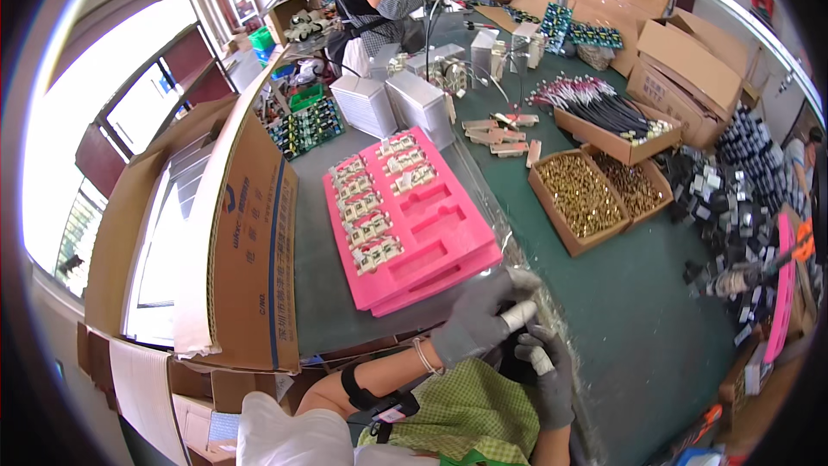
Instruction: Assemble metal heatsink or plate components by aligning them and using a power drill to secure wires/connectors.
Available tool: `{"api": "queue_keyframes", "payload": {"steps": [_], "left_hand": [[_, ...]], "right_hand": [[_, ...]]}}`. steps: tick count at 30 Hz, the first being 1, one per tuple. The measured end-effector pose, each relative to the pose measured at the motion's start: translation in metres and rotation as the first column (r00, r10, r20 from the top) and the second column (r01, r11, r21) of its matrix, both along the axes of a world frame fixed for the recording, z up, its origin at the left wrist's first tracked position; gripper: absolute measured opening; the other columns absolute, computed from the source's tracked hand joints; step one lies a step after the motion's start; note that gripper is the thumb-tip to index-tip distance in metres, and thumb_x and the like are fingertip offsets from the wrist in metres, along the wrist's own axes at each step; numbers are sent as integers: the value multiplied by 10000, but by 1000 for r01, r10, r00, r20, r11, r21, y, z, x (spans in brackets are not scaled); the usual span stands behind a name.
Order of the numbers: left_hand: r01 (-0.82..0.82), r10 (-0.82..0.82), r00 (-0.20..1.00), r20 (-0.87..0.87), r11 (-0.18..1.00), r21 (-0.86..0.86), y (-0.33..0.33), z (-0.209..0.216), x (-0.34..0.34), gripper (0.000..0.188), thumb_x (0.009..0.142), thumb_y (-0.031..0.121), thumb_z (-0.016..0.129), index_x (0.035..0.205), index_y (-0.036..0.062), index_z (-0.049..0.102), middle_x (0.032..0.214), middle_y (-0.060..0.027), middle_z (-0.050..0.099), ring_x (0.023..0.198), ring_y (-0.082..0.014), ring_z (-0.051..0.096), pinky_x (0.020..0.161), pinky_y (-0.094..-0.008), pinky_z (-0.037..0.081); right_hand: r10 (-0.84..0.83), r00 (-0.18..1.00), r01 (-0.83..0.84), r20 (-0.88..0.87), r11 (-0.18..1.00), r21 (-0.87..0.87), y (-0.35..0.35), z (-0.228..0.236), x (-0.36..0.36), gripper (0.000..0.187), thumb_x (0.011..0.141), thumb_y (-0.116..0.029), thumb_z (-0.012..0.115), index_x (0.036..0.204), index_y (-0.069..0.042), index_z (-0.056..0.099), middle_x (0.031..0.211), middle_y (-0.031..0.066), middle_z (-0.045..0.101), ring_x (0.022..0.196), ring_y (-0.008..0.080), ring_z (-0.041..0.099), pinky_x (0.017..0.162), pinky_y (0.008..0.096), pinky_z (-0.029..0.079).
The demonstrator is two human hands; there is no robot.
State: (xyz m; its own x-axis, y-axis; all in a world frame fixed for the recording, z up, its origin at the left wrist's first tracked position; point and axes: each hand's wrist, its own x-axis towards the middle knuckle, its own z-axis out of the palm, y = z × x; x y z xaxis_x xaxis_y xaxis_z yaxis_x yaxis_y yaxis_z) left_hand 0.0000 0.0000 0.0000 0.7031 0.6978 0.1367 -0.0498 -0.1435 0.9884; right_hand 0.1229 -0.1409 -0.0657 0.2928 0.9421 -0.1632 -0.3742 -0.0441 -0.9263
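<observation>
Both hands wear grey gloves with white wrapping on some fingers, and they are close together at the table's near edge. My left hand is bent inward just past the near corner of a pink foam tray, its fingers partly curled and slightly blurred. Beside it, lower and to the right, my right hand has its fingers curled in. Whatever lies in the hands is too small or hidden to make out. Stacked on another pink layer, the tray holds several cream-coloured small assemblies in its slots; some near slots are bare.
An upright carton stands left of the tray. Silver metal cases stand behind it. Right are boxes of brass parts, a box of black cables and piled black parts. Across the table, another person works.
</observation>
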Motion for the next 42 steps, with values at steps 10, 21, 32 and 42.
{"api": "queue_keyframes", "payload": {"steps": [10,21,32,42], "left_hand": [[-206,233,932,-277,971,123,-66,143,-52,285,853,142,646,1113,43,581,1063,-100,600,982,-219,603,849,-329,475],[-804,501,-29,-865,502,317,-267,2,-427,319,806,355,577,970,92,654,907,-161,663,858,-345,626,765,-426,494],[-725,471,202,-859,661,192,-166,-46,-576,315,807,343,559,943,69,637,867,-185,649,834,-372,620,736,-447,494],[-745,651,495,-575,659,105,-170,51,-566,328,848,349,574,1006,65,622,924,-162,640,876,-346,608,751,-423,489]], "right_hand": [[103,994,-103,18,995,0,34,141,13,316,914,-179,545,1151,28,516,1022,95,579,915,168,570,841,304,475],[561,805,-585,195,805,98,58,110,-73,299,914,-138,545,1171,14,538,998,89,600,888,174,590,820,316,498],[787,-133,-991,603,-124,-56,42,175,-400,522,872,-292,618,1269,2,452,1171,141,574,1056,250,569,919,389,456],[661,747,-652,-75,749,114,160,237,-454,434,958,-150,469,1337,42,378,1271,175,495,1181,253,488,1038,387,402]]}}
